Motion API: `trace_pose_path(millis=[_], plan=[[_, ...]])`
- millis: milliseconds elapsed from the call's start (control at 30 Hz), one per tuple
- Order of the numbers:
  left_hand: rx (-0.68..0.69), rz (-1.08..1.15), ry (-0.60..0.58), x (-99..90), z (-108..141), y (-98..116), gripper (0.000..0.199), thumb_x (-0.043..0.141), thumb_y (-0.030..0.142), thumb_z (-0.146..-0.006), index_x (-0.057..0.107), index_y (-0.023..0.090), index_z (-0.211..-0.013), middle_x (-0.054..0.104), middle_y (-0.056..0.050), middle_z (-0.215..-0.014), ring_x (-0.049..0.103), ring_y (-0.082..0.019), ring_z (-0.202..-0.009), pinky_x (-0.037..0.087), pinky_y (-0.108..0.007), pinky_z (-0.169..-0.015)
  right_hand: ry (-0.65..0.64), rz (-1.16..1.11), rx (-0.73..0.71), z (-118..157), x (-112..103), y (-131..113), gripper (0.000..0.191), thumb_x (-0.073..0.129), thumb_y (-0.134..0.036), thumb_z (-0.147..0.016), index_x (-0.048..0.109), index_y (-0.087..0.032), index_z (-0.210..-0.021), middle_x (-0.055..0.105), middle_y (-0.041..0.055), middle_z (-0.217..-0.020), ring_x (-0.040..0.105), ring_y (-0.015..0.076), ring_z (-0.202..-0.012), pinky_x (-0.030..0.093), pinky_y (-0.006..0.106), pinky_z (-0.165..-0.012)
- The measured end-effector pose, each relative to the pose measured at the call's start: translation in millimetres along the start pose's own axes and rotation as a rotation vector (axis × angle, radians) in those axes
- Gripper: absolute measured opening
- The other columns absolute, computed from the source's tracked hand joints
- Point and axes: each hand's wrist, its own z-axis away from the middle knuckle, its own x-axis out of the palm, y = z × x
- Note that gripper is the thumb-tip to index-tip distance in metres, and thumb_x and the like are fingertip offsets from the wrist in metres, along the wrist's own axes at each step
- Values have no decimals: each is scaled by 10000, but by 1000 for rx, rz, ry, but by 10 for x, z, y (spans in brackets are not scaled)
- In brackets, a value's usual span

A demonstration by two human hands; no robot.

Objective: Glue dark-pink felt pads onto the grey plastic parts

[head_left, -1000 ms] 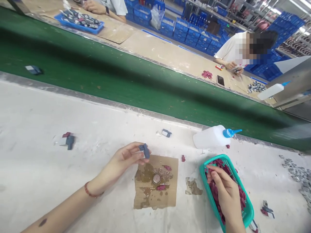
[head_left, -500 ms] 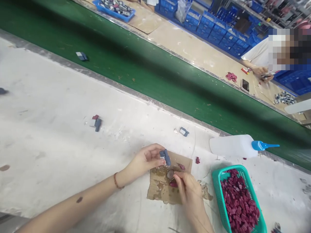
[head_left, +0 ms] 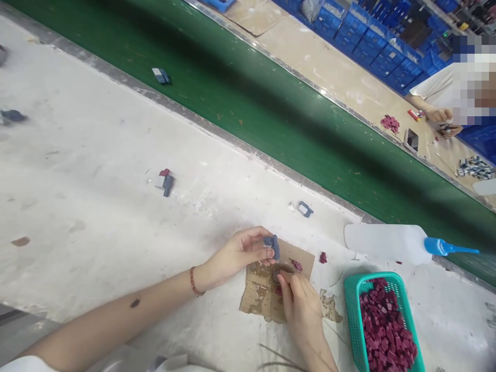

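My left hand [head_left: 251,249] pinches a small blue-grey plastic part [head_left: 274,247] with a pale patch, held over the upper edge of a stained cardboard piece [head_left: 258,299]. Closer to the cardboard, my right hand [head_left: 304,299] has thumb and forefinger closed on a small round dark disc [head_left: 276,276], partly hidden by the fingers. A maroon piece [head_left: 296,265] lies on the cardboard, and another shows just under the right fingertips. The cardboard looks wet and glossy in places. To its right, one more maroon piece [head_left: 323,257] rests on the table.
A green basket [head_left: 351,320] of maroon pieces stands at right, below a white bottle [head_left: 387,243] with a blue nozzle lying on its side. Blue-grey parts lie on the table [head_left: 116,217] and the green conveyor belt [head_left: 232,113]. Across it, a co-worker's hands [head_left: 444,120] handle a part.
The view has shifted, so most things sit a little further right. My left hand keeps hold of the blue-grey part; the disc in my right hand appears tilted more edge-on.
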Motion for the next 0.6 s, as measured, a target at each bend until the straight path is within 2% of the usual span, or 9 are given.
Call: trace_pose_path(millis=[167,300,467,600], plan=[[24,-82,-32,7,-5,-29,405,851,366,-701,648,154,-980,717,-23,-796,647,-121,-648,509,-247,-644,-24,-33,54,26,0,-10,359,364,-268,-1056,512,-214,-733,590,-4,-577,576,136,-498,437,236,-501],[32,-31,12,9,-6,-35,463,885,381,-646,632,185,-981,693,-4,-866,683,-152,-723,534,-264,-657,-5,-34,56,33,0,-17,349,369,-258,-1054,510,-217,-738,588,-9,-573,568,133,-485,427,231,-490],[-6,32,41,21,19,36,464,896,367,-642,649,180,-988,667,21,-755,599,-92,-652,480,-192,-584,9,-16,48,20,-3,-38,377,370,-253,-1050,497,-219,-697,561,-8,-551,552,135,-472,419,236,-478],[-59,109,37,13,38,81,479,903,352,-639,651,176,-1006,640,47,-680,592,-66,-580,450,-166,-547,-34,-167,152,50,-15,-13,366,421,-288,-1028,555,-212,-696,600,-2,-567,571,141,-475,438,239,-475]])
